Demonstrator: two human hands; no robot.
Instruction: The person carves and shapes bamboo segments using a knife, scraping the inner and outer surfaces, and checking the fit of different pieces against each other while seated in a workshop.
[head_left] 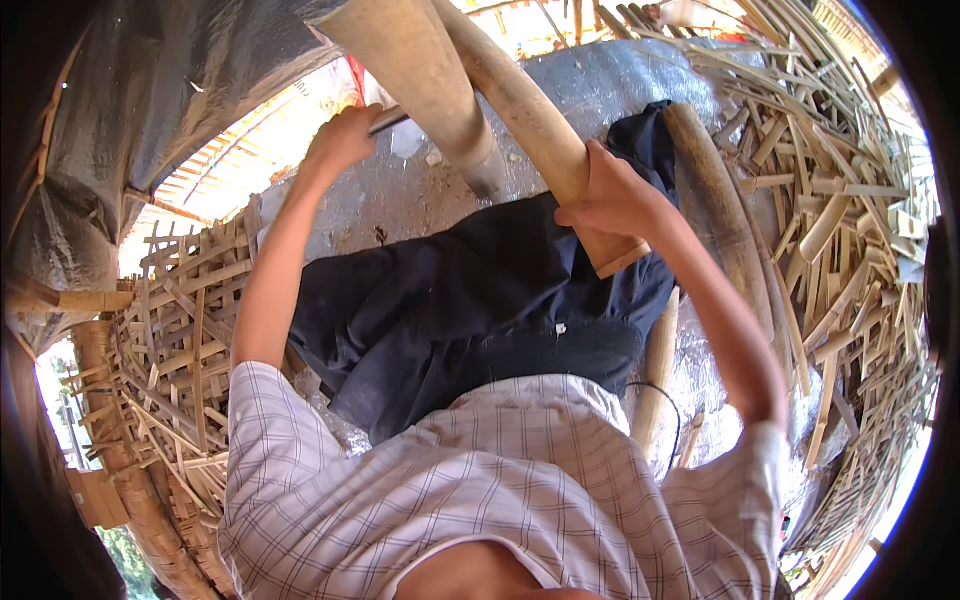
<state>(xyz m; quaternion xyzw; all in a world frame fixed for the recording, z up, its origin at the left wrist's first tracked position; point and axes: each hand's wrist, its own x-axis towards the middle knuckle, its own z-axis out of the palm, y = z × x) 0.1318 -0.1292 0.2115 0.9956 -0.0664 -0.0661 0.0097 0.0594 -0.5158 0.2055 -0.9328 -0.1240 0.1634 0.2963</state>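
Observation:
My right hand (622,198) is closed around the lower part of a long split bamboo piece (530,105), whose cut end hangs over my dark trousers. A wider bamboo piece (425,70) slants beside it on the left, its lower end blurred near the ground. My left hand (345,140) is closed at the far left of these pieces. From its fingers a narrow grey metal blade (388,121), like that of a knife, points toward the wider bamboo. The handle is hidden in my fist, and I cannot tell whether the blade touches the bamboo.
A thick bamboo pole (722,205) lies by my right leg. Heaps of split bamboo strips (835,215) fill the right side. On the left stands a woven bamboo lattice (190,330), with a dark plastic sheet (200,100) hanging above. Grey sheeting (610,80) covers the ground ahead.

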